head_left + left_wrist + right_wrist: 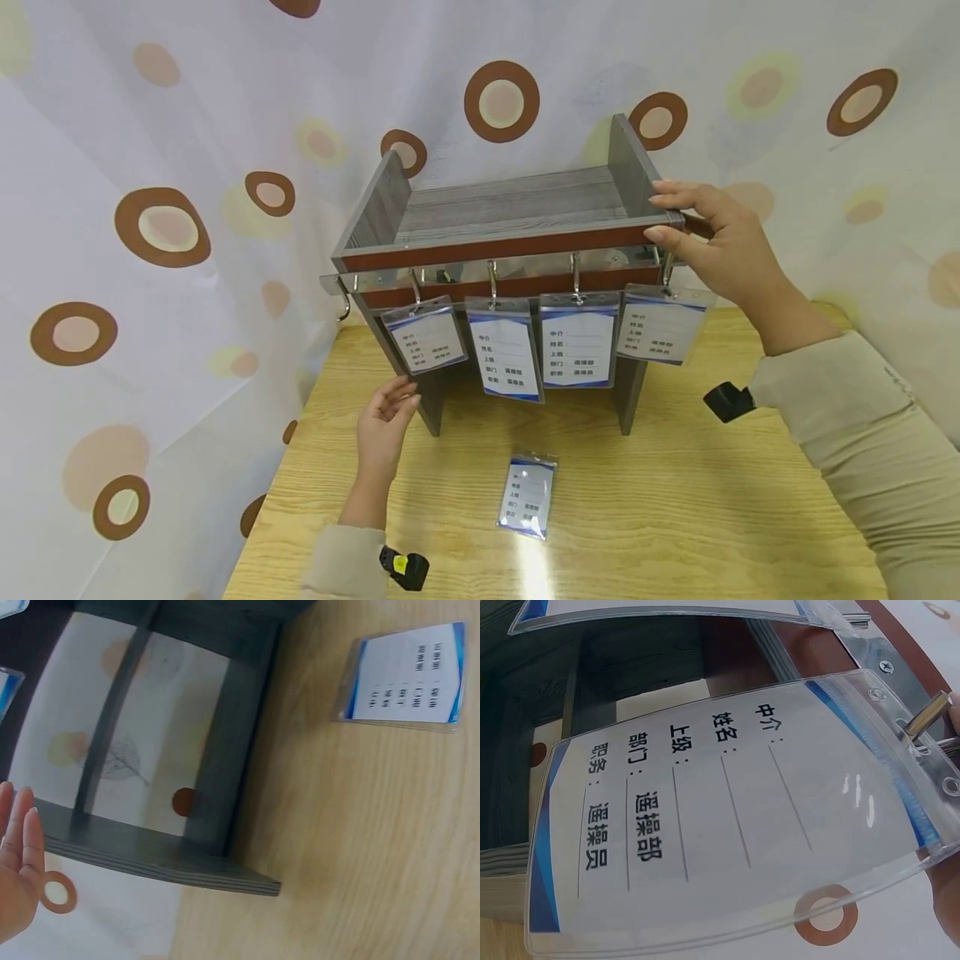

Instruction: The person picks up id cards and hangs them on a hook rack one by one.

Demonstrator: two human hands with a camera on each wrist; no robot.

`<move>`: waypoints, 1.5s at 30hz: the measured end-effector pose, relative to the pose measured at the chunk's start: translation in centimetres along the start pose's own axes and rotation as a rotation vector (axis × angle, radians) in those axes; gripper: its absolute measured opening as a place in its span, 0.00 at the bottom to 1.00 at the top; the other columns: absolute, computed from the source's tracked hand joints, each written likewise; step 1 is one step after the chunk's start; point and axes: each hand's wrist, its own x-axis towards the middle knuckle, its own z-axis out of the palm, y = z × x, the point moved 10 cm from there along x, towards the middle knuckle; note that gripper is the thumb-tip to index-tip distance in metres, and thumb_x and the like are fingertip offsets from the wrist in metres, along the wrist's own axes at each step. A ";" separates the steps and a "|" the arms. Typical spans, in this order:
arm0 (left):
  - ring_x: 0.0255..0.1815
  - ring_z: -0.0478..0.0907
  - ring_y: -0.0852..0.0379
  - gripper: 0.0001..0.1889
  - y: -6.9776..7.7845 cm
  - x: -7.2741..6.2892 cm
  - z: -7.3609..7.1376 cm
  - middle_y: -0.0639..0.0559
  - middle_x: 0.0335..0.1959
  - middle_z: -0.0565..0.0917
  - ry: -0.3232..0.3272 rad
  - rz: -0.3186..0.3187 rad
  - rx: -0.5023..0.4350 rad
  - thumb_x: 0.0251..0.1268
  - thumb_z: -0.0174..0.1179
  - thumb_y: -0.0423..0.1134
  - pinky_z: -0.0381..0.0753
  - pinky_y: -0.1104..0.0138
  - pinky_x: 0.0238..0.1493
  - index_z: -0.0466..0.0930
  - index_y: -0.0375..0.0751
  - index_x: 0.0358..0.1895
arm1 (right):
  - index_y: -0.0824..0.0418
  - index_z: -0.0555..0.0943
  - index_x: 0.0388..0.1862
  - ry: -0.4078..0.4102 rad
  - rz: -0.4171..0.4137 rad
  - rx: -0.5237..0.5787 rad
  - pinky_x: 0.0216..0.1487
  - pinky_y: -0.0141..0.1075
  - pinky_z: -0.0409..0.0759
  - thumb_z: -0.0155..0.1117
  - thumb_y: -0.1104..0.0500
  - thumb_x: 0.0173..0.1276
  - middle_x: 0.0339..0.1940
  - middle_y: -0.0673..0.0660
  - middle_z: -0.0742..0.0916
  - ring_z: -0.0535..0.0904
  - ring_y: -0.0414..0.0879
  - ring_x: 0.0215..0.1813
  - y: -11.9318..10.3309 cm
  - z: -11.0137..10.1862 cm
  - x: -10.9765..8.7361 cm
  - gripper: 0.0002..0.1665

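Observation:
A grey wooden shelf (510, 200) with a red-brown front stands on the table, and my right hand (723, 237) grips its front right corner. Along the front runs a metal hook rail (457, 272) with several clear-sleeved ID badges hanging from it. The rightmost badge (663, 329) hangs just below my right hand; its sleeve hole on the hook (928, 718) shows in the right wrist view. Beside the lower edge of the leftmost badge (427, 337) my left hand (385, 425) hovers, fingers loosely extended and holding nothing. Another badge (527, 497) lies flat on the table.
The leftmost hook (343, 300) carries no badge. The shelf's side panels reach down to the wooden table (675, 500). Behind and to the left hangs a white sheet with brown circles (501, 102).

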 end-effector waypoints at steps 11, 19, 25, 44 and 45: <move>0.41 0.73 0.50 0.17 -3.9 -1.6 4.9 0.39 0.43 0.76 -0.185 -0.046 0.110 0.52 0.58 0.27 0.73 0.67 0.42 0.71 0.32 0.48 | 0.68 0.72 0.50 -0.007 -0.022 0.000 0.51 0.26 0.67 0.58 0.65 0.59 0.58 0.53 0.71 0.63 0.36 0.58 -0.3 0.0 -0.1 0.20; 0.41 0.73 0.42 0.22 -6.3 -2.6 8.4 0.35 0.44 0.73 -0.276 -0.059 0.172 0.49 0.57 0.25 0.74 0.61 0.40 0.67 0.25 0.51 | 0.67 0.70 0.52 -0.016 -0.010 0.010 0.53 0.28 0.66 0.58 0.65 0.59 0.59 0.53 0.70 0.64 0.35 0.58 -0.2 0.1 -0.2 0.21; 0.41 0.71 0.36 0.25 -6.7 -3.5 10.4 0.31 0.44 0.71 -0.339 -0.082 0.176 0.47 0.54 0.22 0.75 0.61 0.38 0.62 0.21 0.52 | 0.67 0.70 0.52 -0.030 0.006 0.003 0.54 0.29 0.65 0.57 0.64 0.59 0.59 0.52 0.70 0.62 0.36 0.59 -0.2 0.2 -0.2 0.21; 0.46 0.70 0.42 0.28 -13.7 -4.1 13.0 0.35 0.48 0.72 -0.474 -0.131 0.446 0.46 0.62 0.30 0.71 0.56 0.45 0.66 0.29 0.54 | 0.66 0.69 0.53 -0.024 0.011 0.012 0.54 0.29 0.64 0.57 0.66 0.59 0.60 0.53 0.69 0.62 0.36 0.59 0.0 0.2 -0.2 0.21; 0.46 0.70 0.43 0.28 -13.7 -4.1 13.2 0.36 0.48 0.72 -0.482 -0.117 0.473 0.45 0.62 0.30 0.71 0.56 0.46 0.66 0.29 0.54 | 0.67 0.69 0.53 -0.024 0.007 0.015 0.54 0.29 0.64 0.57 0.66 0.59 0.59 0.53 0.69 0.62 0.36 0.59 0.0 0.2 -0.3 0.21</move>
